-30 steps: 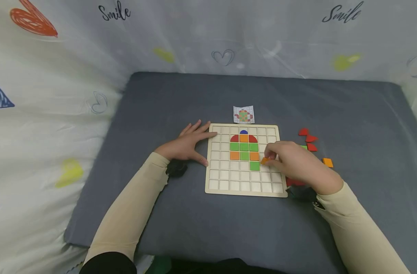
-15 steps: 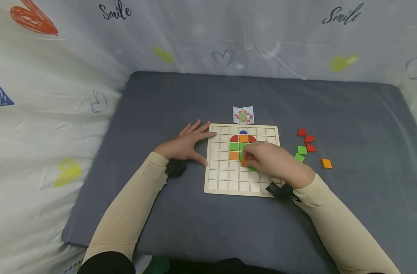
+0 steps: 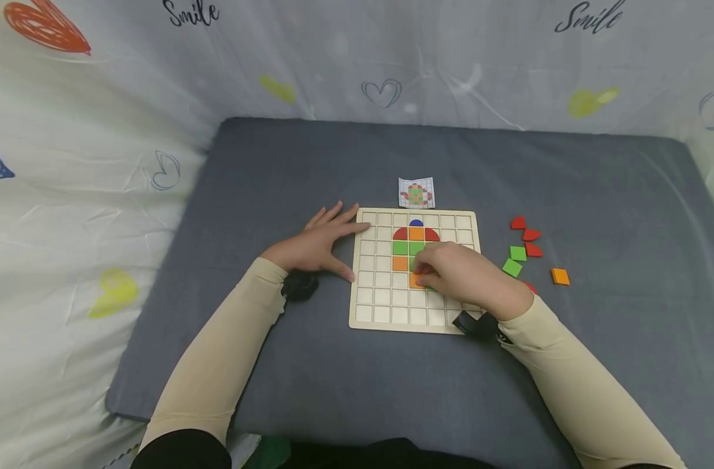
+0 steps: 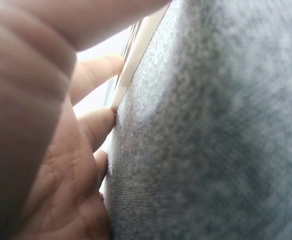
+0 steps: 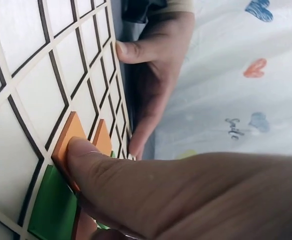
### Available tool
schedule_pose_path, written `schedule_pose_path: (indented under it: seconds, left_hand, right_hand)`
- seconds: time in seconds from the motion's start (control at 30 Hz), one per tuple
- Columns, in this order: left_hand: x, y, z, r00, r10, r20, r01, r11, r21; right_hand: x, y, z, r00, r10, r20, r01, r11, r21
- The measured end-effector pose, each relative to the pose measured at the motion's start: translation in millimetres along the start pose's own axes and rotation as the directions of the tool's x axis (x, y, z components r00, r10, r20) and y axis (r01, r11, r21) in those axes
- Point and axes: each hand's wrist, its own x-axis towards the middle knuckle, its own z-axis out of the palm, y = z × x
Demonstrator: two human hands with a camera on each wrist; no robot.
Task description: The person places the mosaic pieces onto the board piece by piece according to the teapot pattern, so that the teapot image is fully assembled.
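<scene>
Wooden grid board (image 3: pixel 382 314) with a person's two hands. The orange square tile (image 3: pixel 415 281) lies at the right hand's (image 3: pixel 468 273) thumb and fingertips, over a cell of the board's middle column, fifth row from its far edge. Being square, it has no long axis; its sides appear to run with the grid lines. The right hand is the nearer, its thumb and fingers curled in a pinch on the tile; full seating cannot be told. The left hand (image 3: pixel 313 244) is spread against the board's left edge.

Counts: on the board, one blue semicircle tile (image 3: pixel 416 223), two red quarter-circle tiles (image 3: pixel 400 234), two other visible orange tiles (image 3: pixel 400 264) and at least four green tiles (image 3: pixel 400 247); the right hand may cover more. Right of the board, three loose red pieces (image 3: pixel 533 250) plus a partly hidden fourth, two loose green squares (image 3: pixel 512 268) and one loose orange square (image 3: pixel 560 277). At its far edge, one pattern card (image 3: pixel 416 193).
</scene>
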Motion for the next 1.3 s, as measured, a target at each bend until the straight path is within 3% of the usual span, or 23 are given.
schedule_pose_path:
  seconds: [0.47,0.8,1.3]
  left_hand:
    - [-1.1,-0.2,2.7,1.0,-0.007,-0.012,0.007,1.0,0.0]
    - [-0.6,-0.1,2.7,1.0,0.009,-0.009,-0.009,1.0,0.002]
    - [-2.0,0.5,1.2,1.0,-0.008,-0.003,0.008,1.0,0.012]
  right_hand:
    - [-11.4,22,-14,0.999,0.03,-0.024,-0.03,1.0,0.003]
    - [-45.0,56,-33,0.982,0.172,-0.075,-0.171,0.985,0.02]
    - [-86.6,95,-46,0.95,0.291,-0.114,-0.292,0.956,0.008]
